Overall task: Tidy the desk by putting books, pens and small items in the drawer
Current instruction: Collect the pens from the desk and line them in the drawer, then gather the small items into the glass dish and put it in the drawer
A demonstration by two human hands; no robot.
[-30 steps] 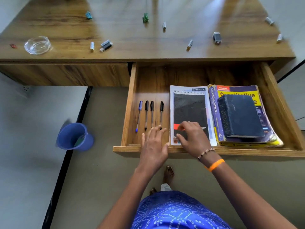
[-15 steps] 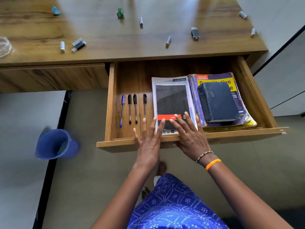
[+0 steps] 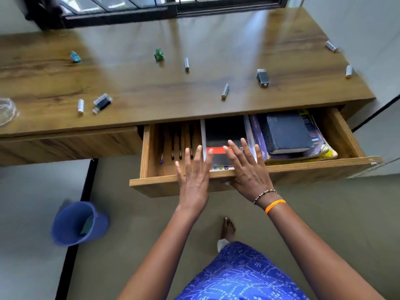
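While both hands (image 3: pixel 220 176) press flat, drawer (image 3: pixel 303 169) front lies beneath them.

Daylit, bright, slightly soft frame with wide-angle warp.
Light enters from the window (image 3: pixel 168 7) beyond the hands (image 3: pixel 194 182), leaving pale glare streaks on the desk (image 3: pixel 194 98); drawer (image 3: pixel 149 148) back in shadow under its edge; bucket (image 3: pixel 78 224) left of the hands motion-smeared; edges bow outward.
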